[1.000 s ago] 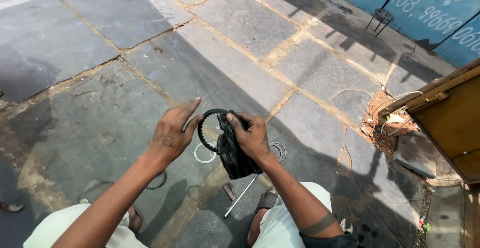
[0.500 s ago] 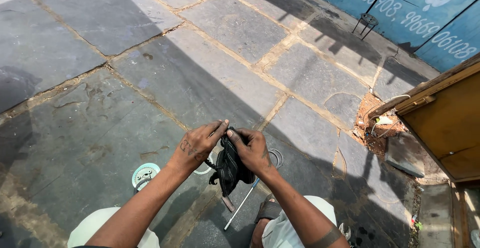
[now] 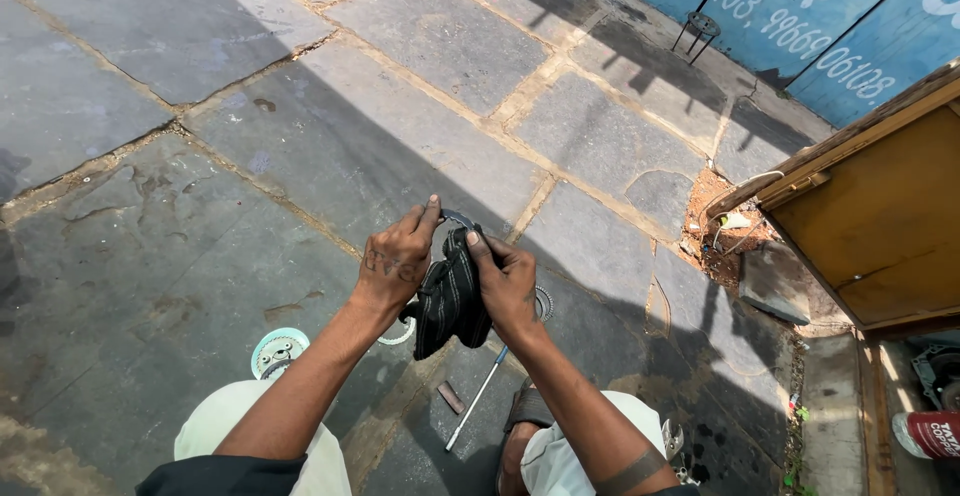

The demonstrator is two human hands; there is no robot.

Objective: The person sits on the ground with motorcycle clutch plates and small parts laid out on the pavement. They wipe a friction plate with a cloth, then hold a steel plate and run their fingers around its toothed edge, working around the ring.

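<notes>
Both my hands hold a dark striped cloth [image 3: 450, 301] in front of me, above the stone floor. My left hand [image 3: 398, 261] pinches the cloth's top edge together with a thin metal ring [image 3: 458, 220] that sticks out above it. On the right side, my right hand [image 3: 507, 286] grips the cloth. The ring is mostly wrapped in the cloth and hidden. I sit with my knees in light trousers [image 3: 235, 426] at the bottom of the view.
On the stone slabs [image 3: 300, 146] below my hands lie a round toothed disc [image 3: 278, 351], a thin metal rod [image 3: 480, 396], a small flat brown piece [image 3: 451, 397] and a ring-shaped part [image 3: 543, 303]. A yellow wooden cabinet [image 3: 880, 216] stands right; a blue wall [image 3: 800, 16] behind.
A second ago my left hand was open beside a bare black ring held by my right hand. Now both hands have closed on the cloth, which covers most of the ring.
</notes>
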